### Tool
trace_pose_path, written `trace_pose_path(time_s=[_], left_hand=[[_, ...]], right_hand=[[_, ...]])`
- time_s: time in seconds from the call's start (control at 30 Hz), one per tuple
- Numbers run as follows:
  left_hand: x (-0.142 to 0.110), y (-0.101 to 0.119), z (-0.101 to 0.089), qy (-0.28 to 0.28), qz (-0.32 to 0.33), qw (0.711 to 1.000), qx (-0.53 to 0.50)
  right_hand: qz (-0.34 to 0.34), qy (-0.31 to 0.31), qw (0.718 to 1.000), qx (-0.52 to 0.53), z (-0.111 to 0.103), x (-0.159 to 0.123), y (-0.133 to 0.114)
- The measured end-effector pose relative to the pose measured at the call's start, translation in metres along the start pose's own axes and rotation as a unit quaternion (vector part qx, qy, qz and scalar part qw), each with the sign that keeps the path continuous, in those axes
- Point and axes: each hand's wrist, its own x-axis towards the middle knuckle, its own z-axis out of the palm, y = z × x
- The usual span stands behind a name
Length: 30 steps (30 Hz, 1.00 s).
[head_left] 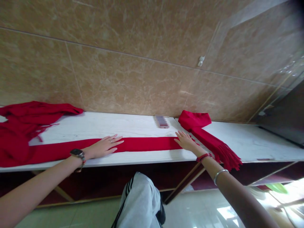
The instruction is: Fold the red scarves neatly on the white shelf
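A long red scarf (147,144) lies stretched flat in a narrow strip along the front of the white counter (133,126). My left hand (102,147) rests palm down on the strip with its fingers spread. Near the strip's right end, my right hand (186,141) presses flat, fingers apart, partly hiding that end. Just beyond my right hand sits a second red scarf (206,136), folded over, its fringe hanging past the counter's front edge. At the far left, the strip runs into a loose heap of red fabric (35,117) with some fringe showing.
A phone (162,121) lies at the back of the counter by the tiled wall (133,79). A small white hook (200,61) is fixed on the wall. Below the counter are open dark compartments (99,180), and a dark grey appliance or panel (282,117) stands at the right.
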Motion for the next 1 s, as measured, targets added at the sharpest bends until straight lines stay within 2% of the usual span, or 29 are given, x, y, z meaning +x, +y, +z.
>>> trace_pose_path(time_s=[0.07, 0.17, 0.23, 0.3, 0.37, 0.43, 0.57, 0.7, 0.77, 0.9, 1.0], left_hand=[[0.009, 0.010, 0.000, -0.004, -0.006, 1.000, -0.002], [0.021, 0.030, -0.005, -0.017, -0.009, 1.000, -0.021], [0.023, 0.034, -0.010, -0.028, -0.013, 0.999, -0.041], [0.013, 0.027, -0.016, -0.029, -0.037, 0.998, -0.052], [-0.009, 0.012, -0.022, -0.006, -0.094, 0.995, -0.039], [-0.039, -0.007, -0.027, 0.016, -0.165, 0.986, -0.017], [-0.093, -0.038, -0.025, -0.024, -0.276, 0.961, 0.000], [-0.115, -0.047, -0.018, -0.038, -0.283, 0.958, 0.007], [-0.121, -0.052, -0.022, -0.038, -0.284, 0.957, 0.030], [-0.153, -0.077, -0.049, -0.006, -0.316, 0.939, 0.139], [-0.189, -0.099, -0.074, -0.009, -0.336, 0.925, 0.177]], right_hand=[[-0.067, 0.026, 0.996, 0.053, -0.008, 0.018, -0.039], [-0.197, 0.043, 0.970, 0.133, -0.011, 0.037, -0.112], [-0.242, 0.043, 0.956, 0.158, -0.005, 0.041, -0.152], [-0.254, 0.037, 0.953, 0.159, 0.006, 0.041, -0.174], [-0.262, 0.052, 0.952, 0.151, 0.020, 0.042, -0.179], [-0.273, 0.062, 0.948, 0.150, 0.029, 0.044, -0.175], [-0.287, 0.065, 0.945, 0.145, 0.033, 0.046, -0.163], [-0.278, 0.064, 0.948, 0.139, 0.040, 0.049, -0.156], [-0.274, 0.066, 0.949, 0.140, 0.049, 0.050, -0.148], [-0.286, 0.064, 0.945, 0.146, 0.063, 0.055, -0.136], [-0.255, 0.073, 0.953, 0.145, 0.048, 0.059, -0.161]])
